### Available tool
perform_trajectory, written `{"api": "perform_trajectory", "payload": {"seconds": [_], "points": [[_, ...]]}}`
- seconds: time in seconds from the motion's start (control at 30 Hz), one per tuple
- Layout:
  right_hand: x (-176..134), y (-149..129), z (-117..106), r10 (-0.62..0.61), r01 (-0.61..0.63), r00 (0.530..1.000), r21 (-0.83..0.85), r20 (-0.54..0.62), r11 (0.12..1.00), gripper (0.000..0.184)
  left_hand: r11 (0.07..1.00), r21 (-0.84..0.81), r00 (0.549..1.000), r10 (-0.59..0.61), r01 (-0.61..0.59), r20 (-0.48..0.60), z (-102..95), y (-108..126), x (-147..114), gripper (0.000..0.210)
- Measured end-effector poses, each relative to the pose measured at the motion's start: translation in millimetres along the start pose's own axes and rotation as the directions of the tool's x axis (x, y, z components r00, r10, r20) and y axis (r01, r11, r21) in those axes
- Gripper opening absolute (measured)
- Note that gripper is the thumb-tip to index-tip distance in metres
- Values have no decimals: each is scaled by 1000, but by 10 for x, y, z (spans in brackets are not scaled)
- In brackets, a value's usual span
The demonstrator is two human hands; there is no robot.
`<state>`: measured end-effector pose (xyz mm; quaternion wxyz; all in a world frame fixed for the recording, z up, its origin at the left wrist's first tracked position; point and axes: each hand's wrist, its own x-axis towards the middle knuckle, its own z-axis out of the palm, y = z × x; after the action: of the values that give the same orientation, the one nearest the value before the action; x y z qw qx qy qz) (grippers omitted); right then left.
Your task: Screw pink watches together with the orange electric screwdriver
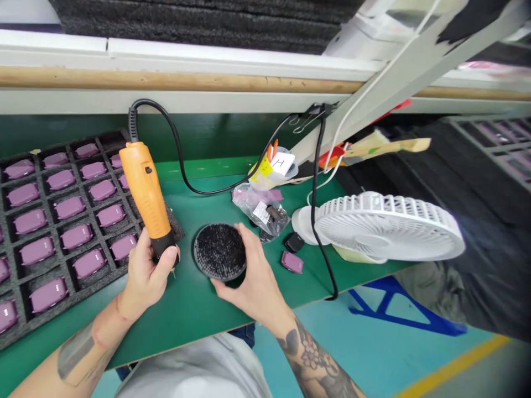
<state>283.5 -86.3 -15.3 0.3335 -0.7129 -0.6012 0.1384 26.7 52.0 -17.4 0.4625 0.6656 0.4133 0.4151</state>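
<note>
My left hand point(147, 271) is wrapped round the black lower end of an orange electric screwdriver point(147, 188), whose cord rises from its top. The bit points down at the green bench and only its tip shows below my fingers. My right hand point(257, 279) grips the right side of a round dish point(219, 251), thumb at the near edge and fingers at the far side. Small black pieces, probably screws, cover its top. To the left, purple watch-like cases point(90, 263) sit in the compartments of a black foam tray point(25, 326).
A white fan point(390, 226) stands at the right, with a black cable point(319, 221) hanging in front. Near it lie a loose purple case point(292, 262), a small black block point(293, 242) and a clear plastic bag point(261, 213). Behind is a cup point(269, 171) holding orange-tipped items.
</note>
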Motion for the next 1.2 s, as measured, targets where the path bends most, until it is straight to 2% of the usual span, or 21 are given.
{"api": "perform_trajectory", "payload": {"seconds": [0.17, 0.47, 0.63, 0.93, 1.07, 1.2], "points": [[108, 14, -24, 13, -13, 1000, 2, 8, 1000, 100, 1000, -5, 1000, 6, -6, 11, 1, 1, 7, 60], [98, -106, -113, -11, 13, 1000, -134, 21, 991, 116, 999, 16, 999, -44, 43, 14, -12, -10, 2, 64], [106, -176, -106, 6, -3, 1000, -182, 18, 983, 117, 999, 10, 998, -53, 53, 22, -13, -5, 11, 62], [123, -234, -79, 11, -9, 1000, -203, 7, 979, 131, 998, 36, 999, -44, 43, 32, -22, -25, 14, 59], [139, -216, -79, 10, -8, 1000, -196, 9, 981, 129, 999, 30, 998, -38, 36, 47, -27, -24, 9, 54], [149, -149, -34, 18, -20, 1000, -177, -14, 984, 113, 999, 26, 998, -36, 35, 57, -30, -22, 1, 49]]}}
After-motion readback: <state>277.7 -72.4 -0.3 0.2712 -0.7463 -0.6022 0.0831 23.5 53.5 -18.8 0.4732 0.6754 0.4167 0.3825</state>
